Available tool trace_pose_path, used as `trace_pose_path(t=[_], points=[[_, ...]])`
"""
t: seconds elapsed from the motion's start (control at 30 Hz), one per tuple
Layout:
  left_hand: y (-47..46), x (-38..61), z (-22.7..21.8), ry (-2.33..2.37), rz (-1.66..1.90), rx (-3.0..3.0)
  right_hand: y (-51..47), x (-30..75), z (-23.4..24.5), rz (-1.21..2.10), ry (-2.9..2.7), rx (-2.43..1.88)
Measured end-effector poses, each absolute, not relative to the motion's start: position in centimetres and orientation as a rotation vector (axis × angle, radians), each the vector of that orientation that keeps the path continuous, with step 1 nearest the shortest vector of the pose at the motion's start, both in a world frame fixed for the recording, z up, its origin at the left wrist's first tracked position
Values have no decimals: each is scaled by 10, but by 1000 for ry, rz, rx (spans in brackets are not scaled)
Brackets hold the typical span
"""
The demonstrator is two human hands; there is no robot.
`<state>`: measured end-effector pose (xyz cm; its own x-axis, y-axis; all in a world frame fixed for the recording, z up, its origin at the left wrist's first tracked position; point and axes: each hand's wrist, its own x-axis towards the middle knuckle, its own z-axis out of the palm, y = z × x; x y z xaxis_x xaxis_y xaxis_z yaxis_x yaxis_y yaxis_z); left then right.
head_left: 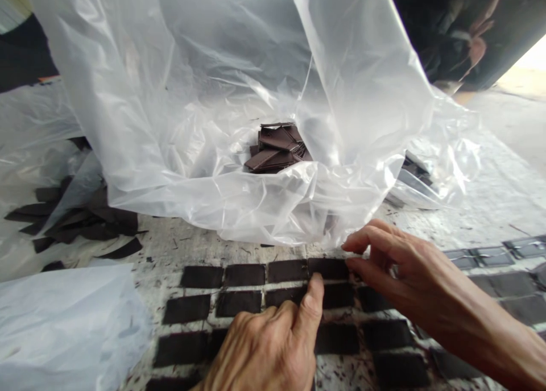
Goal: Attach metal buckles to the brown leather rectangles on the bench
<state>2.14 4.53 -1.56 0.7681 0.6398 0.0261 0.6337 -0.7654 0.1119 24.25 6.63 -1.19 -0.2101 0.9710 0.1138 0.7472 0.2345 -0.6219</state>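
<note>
Dark pcs (pixel 186 310) lay in rows, lower ctr to R, on a pale surface (pixel 160 237). Far L: loose heap (pixel 98 215) of similar ones, bluish-white sheet (pixel 72 323) below. Upper ctr: clear plastic (pixel 239 200) w/ a dark stack (pixel 279 149) in its folds. Your L hand (pixel 273 340) had its index fingertip on a top-row pc (pixel 328 267); couldn't tell if curled fingers held anything. Your R hand (pixel 405 260) was at that pc's R end, grip narrow, hold unclear.
</note>
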Motion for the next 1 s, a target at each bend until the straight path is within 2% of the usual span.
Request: trace_pose_path(t=[0.17,0.37,0.57,1.0], points=[[46,22,-19,1045,185,2895,39,260,-16,355,-1984,-1547],[42,19,-22,1013,166,2908,24,263,-32,291,-2245,-1439],[44,23,-21,1045,93,2906,33,250,-30,-20,-2256,-1372],[47,27,-11,1019,-145,2773,28,246,-35,91,-2373,-1319]])
